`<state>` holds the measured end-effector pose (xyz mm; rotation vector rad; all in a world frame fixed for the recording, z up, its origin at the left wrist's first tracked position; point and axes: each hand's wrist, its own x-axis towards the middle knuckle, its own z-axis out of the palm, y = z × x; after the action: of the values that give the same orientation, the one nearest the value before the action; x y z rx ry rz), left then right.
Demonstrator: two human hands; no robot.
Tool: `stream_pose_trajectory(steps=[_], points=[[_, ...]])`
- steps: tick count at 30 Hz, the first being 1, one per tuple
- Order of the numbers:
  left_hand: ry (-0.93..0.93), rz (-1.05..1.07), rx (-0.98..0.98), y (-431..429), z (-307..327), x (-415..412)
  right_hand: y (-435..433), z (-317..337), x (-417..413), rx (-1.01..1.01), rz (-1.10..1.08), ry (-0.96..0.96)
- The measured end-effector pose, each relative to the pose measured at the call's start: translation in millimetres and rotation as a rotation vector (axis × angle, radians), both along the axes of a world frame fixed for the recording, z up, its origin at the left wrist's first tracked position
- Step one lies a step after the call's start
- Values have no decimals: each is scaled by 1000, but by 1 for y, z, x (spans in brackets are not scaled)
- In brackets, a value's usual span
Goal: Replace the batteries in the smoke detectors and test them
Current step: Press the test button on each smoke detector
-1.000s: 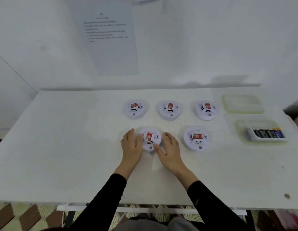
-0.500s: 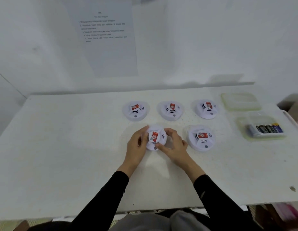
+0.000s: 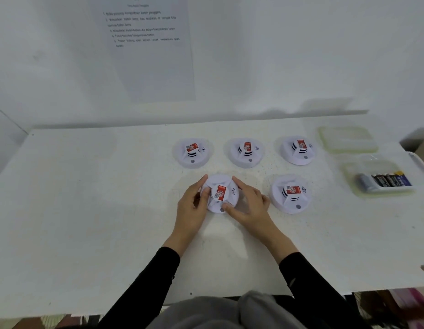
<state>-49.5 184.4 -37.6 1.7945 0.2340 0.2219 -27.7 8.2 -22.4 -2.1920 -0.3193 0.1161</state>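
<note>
A: Room around the held detector?
B: Wide open to its left and toward the near edge of the table. Crowded on its right by a second detector. Behind it, a row of three more.
A: Grip?
B: Clasped at its left rim by the left hand, at its right rim by the right hand. Possibly tilted off the table.
A: Batteries?
B: Well to its right, in a tray.

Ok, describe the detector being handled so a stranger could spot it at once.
On the white table, five round smoke detectors lie in two rows, three behind, two in front. It is the front-left detector, the only one held between the left hand and right hand.
</note>
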Motion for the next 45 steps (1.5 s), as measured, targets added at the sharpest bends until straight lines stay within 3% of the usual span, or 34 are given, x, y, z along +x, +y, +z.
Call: stream_pose_trajectory(steps=[45], points=[[-56, -11, 38, -2, 2, -1, 1, -2, 3, -16, 10, 12]])
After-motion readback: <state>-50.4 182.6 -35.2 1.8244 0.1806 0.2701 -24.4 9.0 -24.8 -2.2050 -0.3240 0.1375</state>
